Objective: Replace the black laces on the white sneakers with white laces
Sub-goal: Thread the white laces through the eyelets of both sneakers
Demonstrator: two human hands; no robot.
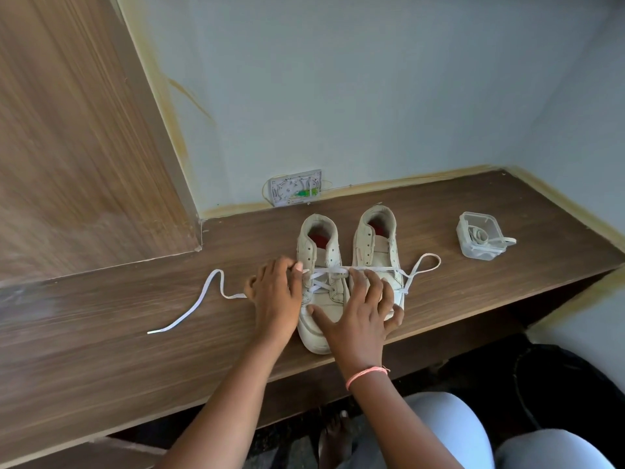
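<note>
Soft, even daylight, with no glare. The wooden panel (77, 137) at far left is streaked with blur. Wide-angle distortion bends the edges.

wooden shelf (473, 299), sneakers (373, 245), lace (203, 299), plastic box (478, 236)

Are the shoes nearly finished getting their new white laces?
About halfway. No black laces show on either shoe. The left sneaker has a white lace crossed through its lower holes, with its upper holes bare. The left hand grips the lace at that shoe's side; the right hand rests spread over both toes. The right sneaker shows no lacing; another lace waits in the plastic box.
</note>
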